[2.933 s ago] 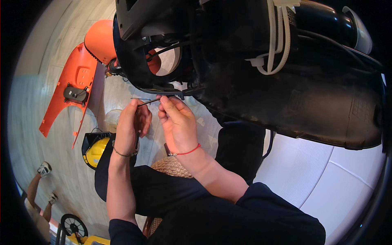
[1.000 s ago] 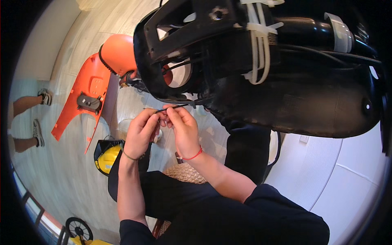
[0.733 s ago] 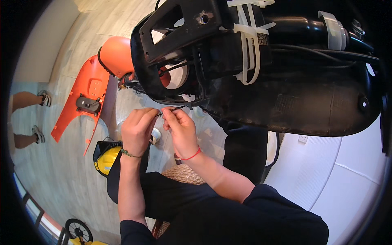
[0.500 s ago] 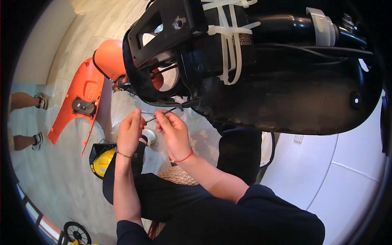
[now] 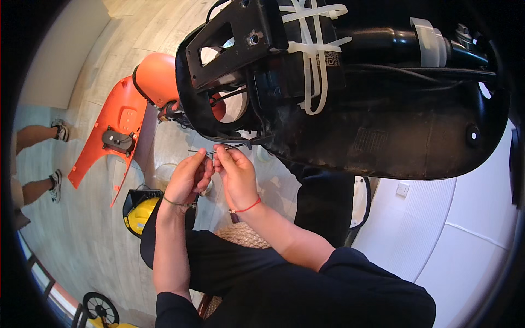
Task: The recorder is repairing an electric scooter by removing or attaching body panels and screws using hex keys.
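We hold the thin dark cable point(image 5: 234, 146) pinched in the fingertips of the left hand point(image 5: 187, 179) and right hand point(image 5: 239, 179); it bridges both grips, the black shell point(image 5: 383, 139) just beyond.

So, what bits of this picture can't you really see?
All in the head view:
- Thin dark strand: too small to tell what it is; the left hand and right hand cover its middle.
- Other person's legs: the rest is cut off by the picture's dark left rim.
- Woven seat: mostly hidden by dark clothes.
- Yellow-and-black thing: partly behind a dark trouser leg.
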The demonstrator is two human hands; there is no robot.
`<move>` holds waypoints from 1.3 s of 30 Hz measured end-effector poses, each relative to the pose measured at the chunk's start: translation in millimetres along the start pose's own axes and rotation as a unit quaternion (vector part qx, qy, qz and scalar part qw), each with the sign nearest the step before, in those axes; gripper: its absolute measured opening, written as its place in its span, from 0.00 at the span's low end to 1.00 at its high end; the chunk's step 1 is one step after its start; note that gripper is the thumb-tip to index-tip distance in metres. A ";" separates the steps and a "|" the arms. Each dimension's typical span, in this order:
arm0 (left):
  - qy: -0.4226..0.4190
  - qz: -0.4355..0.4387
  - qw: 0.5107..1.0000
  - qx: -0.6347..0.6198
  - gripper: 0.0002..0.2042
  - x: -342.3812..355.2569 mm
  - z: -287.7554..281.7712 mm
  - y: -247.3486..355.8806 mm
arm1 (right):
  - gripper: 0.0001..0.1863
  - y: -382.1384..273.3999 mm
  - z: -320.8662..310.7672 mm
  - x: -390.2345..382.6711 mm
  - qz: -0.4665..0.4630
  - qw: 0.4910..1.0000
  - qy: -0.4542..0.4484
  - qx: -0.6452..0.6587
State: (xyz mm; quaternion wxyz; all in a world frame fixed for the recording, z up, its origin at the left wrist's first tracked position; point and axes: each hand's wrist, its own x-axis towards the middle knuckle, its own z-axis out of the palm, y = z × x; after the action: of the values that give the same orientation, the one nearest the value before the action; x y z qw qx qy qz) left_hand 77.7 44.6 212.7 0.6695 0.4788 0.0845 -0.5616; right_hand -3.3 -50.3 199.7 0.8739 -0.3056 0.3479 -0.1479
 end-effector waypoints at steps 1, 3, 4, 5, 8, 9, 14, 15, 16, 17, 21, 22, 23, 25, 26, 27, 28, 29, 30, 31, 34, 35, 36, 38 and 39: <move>0.002 0.010 1.000 -0.002 0.18 0.3 0.7 1.5 | 0.11 -1.0 1.4 -1.3 0.001 1.000 -0.002 0.001; 0.005 0.021 1.000 -0.004 0.16 0.7 1.1 1.8 | 0.11 -4.3 4.3 -4.5 -0.001 1.000 0.007 -0.020; 0.009 0.070 0.996 0.060 0.12 1.6 0.0 1.1 | 0.11 -4.6 3.9 -4.6 -0.001 1.000 0.006 -0.019; 0.013 0.118 0.985 0.124 0.08 1.9 -0.6 1.3 | 0.11 -4.9 2.6 -4.6 0.004 1.000 0.006 -0.023; 0.096 0.465 0.719 0.507 0.01 0.6 7.2 5.3 | 0.12 -8.0 3.7 -5.3 0.003 0.999 0.004 -0.047; 0.104 0.467 0.678 0.558 0.06 -2.6 8.1 5.4 | 0.12 -6.6 3.6 -4.6 0.002 0.998 -0.006 -0.062; 0.160 0.447 0.731 0.491 0.04 0.3 6.3 -3.6 | 0.12 -7.9 5.3 -3.1 0.002 0.998 -0.018 -0.058; 0.173 0.384 0.826 0.375 0.06 0.2 6.5 -5.7 | 0.12 -8.1 6.4 -3.1 0.008 0.999 -0.026 -0.025; 0.174 0.382 0.826 0.376 0.06 -1.7 1.9 -5.0 | 0.12 -8.0 7.2 -4.1 0.014 0.999 -0.033 0.009; 0.105 0.290 0.917 0.253 0.12 -4.0 -5.7 -3.2 | 0.12 -8.2 8.5 -4.3 0.016 0.999 -0.033 0.010; 0.014 0.119 0.989 0.091 0.22 -8.8 1.3 4.5 | 0.12 -7.5 11.0 -2.7 0.011 1.000 -0.015 0.016; -0.002 0.087 0.994 0.064 0.21 -7.3 1.9 7.3 | 0.12 -8.3 11.2 -2.1 0.010 0.999 -0.021 0.023; -0.047 0.052 0.997 -0.017 0.19 -7.1 -0.2 8.5 | 0.12 -8.9 11.9 -2.3 0.012 0.999 -0.020 0.026; -0.059 0.025 0.995 -0.073 0.17 -5.7 -1.0 5.4 | 0.11 -8.8 10.7 -3.4 0.013 1.000 -0.018 0.013; -0.074 -0.004 0.989 -0.130 0.16 -5.0 -2.6 3.5 | 0.11 -8.0 9.7 -3.7 0.012 1.000 -0.015 -0.001; -0.079 -0.001 0.989 -0.122 0.14 -5.9 -4.9 4.5 | 0.11 -7.8 9.2 -4.1 0.014 1.000 -0.016 -0.005; -0.078 -0.001 0.989 -0.123 0.14 -7.5 -3.4 5.5 | 0.11 -9.3 8.5 -5.6 0.013 1.000 -0.027 0.005; -0.076 0.000 0.991 -0.114 0.14 -9.0 -1.4 6.3 | 0.11 -10.3 8.2 -6.7 0.013 0.999 -0.038 0.015; -0.075 0.002 0.992 -0.106 0.14 -10.5 0.5 6.9 | 0.11 -10.7 8.5 -6.8 0.015 0.999 -0.038 0.014; -0.075 0.002 0.991 -0.107 0.14 -12.0 2.3 8.8 | 0.11 -11.5 9.7 -6.3 0.009 0.999 -0.036 0.017; -0.075 0.026 0.995 -0.056 0.14 -12.7 3.3 11.8 | 0.11 -12.7 11.4 -5.9 0.006 0.999 -0.031 0.020; -0.083 0.027 0.995 -0.055 0.13 -12.1 1.4 11.7 | 0.10 -12.8 11.7 -6.1 0.007 0.999 -0.028 0.023; -0.091 0.029 0.994 -0.054 0.13 -11.9 0.1 11.4 | 0.10 -12.3 11.2 -6.2 0.010 0.999 -0.029 0.020; -0.082 0.035 0.996 -0.008 0.11 -12.2 2.2 15.0 | 0.10 -12.1 8.1 -4.2 0.001 1.000 -0.021 0.008; -0.072 0.040 0.996 0.041 0.08 -12.5 3.1 15.5 | 0.10 -12.9 6.7 -3.9 0.003 1.000 -0.023 0.003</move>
State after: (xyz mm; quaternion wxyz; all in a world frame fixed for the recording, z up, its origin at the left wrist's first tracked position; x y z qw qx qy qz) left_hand 84.9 49.4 230.9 0.6758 0.4668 -0.0066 -0.5704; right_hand -2.0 -55.5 213.7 0.8829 -0.3050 0.3285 -0.1398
